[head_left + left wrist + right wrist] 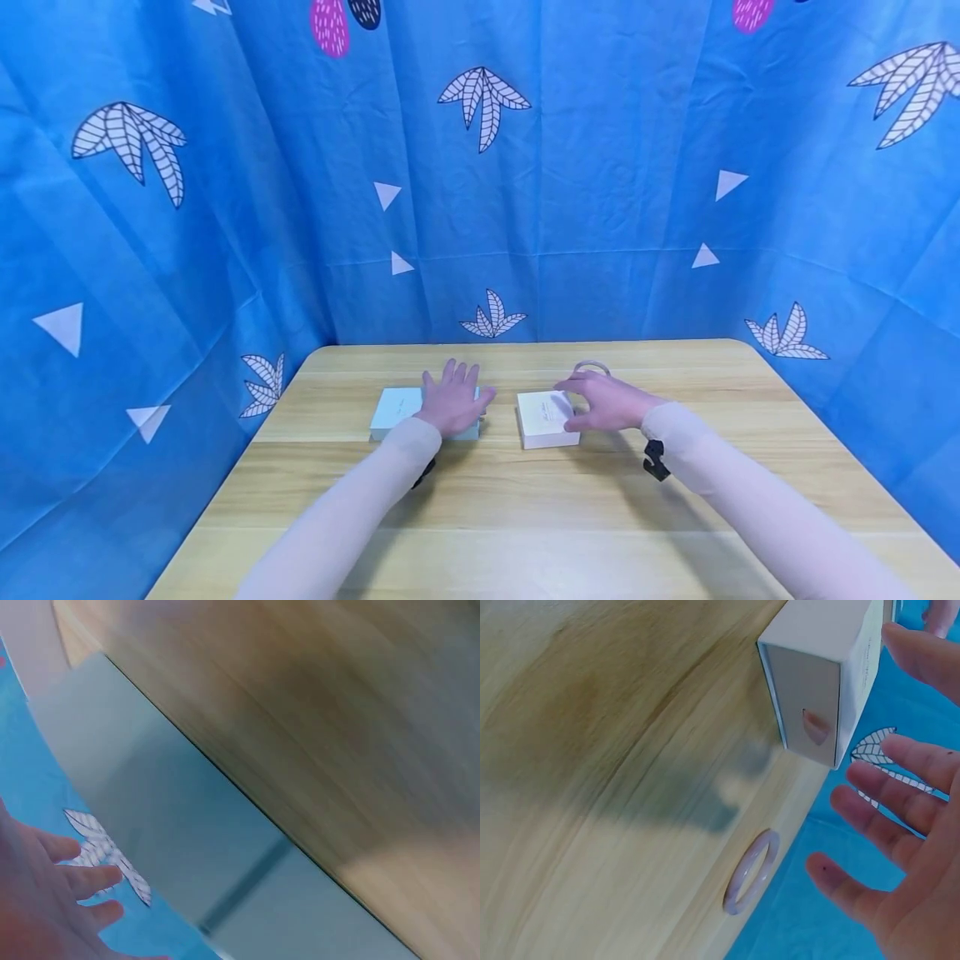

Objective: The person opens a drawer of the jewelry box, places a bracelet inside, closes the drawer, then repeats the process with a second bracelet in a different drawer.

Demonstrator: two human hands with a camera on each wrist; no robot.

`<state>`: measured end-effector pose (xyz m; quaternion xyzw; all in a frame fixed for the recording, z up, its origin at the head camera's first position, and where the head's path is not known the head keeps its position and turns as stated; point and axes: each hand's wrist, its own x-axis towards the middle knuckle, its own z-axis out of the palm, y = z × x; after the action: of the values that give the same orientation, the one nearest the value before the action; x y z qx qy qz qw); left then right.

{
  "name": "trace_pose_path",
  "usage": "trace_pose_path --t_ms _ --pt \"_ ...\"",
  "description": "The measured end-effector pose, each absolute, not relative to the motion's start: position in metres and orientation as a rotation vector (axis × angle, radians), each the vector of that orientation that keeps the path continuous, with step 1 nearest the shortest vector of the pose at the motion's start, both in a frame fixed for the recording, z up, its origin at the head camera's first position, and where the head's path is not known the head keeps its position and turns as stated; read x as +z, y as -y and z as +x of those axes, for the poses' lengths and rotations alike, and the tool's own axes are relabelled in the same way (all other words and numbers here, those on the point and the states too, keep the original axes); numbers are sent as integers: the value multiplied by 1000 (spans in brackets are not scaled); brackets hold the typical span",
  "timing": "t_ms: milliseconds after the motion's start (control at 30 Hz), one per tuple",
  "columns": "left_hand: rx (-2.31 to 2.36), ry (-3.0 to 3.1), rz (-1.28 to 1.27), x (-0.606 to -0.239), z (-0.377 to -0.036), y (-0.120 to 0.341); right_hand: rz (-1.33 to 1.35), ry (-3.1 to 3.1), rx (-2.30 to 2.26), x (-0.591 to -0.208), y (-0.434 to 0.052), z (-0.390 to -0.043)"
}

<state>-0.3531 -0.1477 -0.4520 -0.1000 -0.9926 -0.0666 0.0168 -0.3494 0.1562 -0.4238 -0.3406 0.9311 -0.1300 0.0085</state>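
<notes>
My left hand, fingers spread, hovers over a pale blue box and hides part of it. In the left wrist view the box's flat face shows a darker strip, and the fingers are straight at the lower left. My right hand is at the right side of a white box with small print on top. Its fingers are apart and loosely bent, with nothing between them in the right wrist view. A small tab shows on the white box's side. A pale lilac bangle lies behind the right hand.
Both boxes are on a light wooden table with rounded far corners. A blue curtain printed with leaves and triangles hangs around the back and both sides. Dark wrist straps show at the cuffs of both pale sleeves.
</notes>
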Motion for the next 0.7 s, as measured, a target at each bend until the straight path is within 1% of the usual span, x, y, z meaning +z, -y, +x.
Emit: trace_pose_path --t_ms 200,333,500,700 --pt "-228 3110 -316 -453 -348 116 -1026 -2883 -454 -428 -166 -349" --pt "-251 3120 -325 -451 -340 97 -1056 -2885 -461 -429 -172 -350" --pt "-252 3101 -348 -450 -334 80 -1057 -2873 -483 -430 -175 -350" --pt "-202 3072 -368 -457 -335 64 -1032 -2856 -511 -430 -179 -348"
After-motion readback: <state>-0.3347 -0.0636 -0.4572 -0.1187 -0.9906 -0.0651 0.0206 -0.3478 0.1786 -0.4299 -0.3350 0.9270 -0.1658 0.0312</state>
